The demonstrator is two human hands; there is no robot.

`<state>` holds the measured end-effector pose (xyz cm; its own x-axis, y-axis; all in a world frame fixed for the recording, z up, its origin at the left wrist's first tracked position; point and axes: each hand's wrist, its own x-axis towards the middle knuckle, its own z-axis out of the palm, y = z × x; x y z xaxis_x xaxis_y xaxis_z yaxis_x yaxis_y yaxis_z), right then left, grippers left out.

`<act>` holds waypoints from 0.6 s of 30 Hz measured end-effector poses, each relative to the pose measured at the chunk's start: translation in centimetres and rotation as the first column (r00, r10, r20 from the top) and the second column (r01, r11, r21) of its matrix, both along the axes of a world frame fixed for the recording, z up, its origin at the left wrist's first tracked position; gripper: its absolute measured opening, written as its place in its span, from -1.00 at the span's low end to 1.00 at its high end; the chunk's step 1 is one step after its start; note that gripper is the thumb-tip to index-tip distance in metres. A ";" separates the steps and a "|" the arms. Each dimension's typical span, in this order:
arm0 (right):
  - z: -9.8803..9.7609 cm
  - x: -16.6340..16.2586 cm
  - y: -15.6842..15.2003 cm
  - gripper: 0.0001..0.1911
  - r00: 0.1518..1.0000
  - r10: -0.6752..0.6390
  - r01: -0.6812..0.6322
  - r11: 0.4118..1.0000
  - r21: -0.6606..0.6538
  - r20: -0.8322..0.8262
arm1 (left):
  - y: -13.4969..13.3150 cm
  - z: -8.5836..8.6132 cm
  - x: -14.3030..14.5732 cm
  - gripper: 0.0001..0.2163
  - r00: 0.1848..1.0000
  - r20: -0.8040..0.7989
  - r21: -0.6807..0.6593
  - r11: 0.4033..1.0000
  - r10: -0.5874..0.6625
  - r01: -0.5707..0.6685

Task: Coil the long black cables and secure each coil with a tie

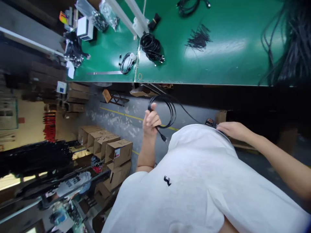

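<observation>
My left hand (152, 120) is closed around a looped black cable (173, 113), held in front of the bench edge. A plug end of this cable (163, 137) dangles below the fingers. From the loops a single strand runs right, passing partly behind the white shirt, toward my right hand (230, 129). That hand is pinched shut near the shirt's hem, with a dark piece of the cable at its fingertips; the shirt hides part of it.
On the green bench (225, 68) lie a bundled cable coil (152, 47), thin black ties (199, 38), another coil (188, 8) and a large mass of black cables (297, 48). A smaller coil (126, 63) lies left. Cardboard boxes (119, 151) stand on the floor.
</observation>
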<state>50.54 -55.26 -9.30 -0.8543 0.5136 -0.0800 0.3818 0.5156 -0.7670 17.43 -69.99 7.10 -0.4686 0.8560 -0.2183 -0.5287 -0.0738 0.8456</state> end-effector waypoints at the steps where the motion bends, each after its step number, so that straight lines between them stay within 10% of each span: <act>1: 1.5 -0.1 -1.3 -0.57 0.994 0.103 -0.101 0.993 0.058 -0.028 | 0.5 -0.4 0.3 -0.78 0.999 -0.011 -0.069 0.997 -0.046 0.045; 4: 7.5 -1.5 -3.4 -0.57 0.941 0.304 -0.269 0.938 0.218 -0.148 | 1.5 -2.4 2.1 -0.76 0.955 -0.037 -0.231 0.932 -0.295 0.279; 9: 13.3 -4.9 -1.5 -0.52 0.941 0.266 -0.214 0.947 0.239 -0.210 | 1.4 -3.9 5.6 -0.55 0.726 0.042 -0.234 0.700 -0.687 0.675; 14: 12.8 -6.1 1.0 -0.52 0.942 0.238 -0.238 0.971 0.032 -0.236 | 0.8 -3.3 7.5 -0.55 0.539 0.191 -0.133 0.523 -0.820 0.842; 18: 6.9 -2.9 4.9 -0.50 0.981 -0.004 -0.020 0.993 -0.119 -0.196 | -0.5 -3.2 5.6 -0.65 0.693 0.243 -0.146 0.681 -0.678 0.718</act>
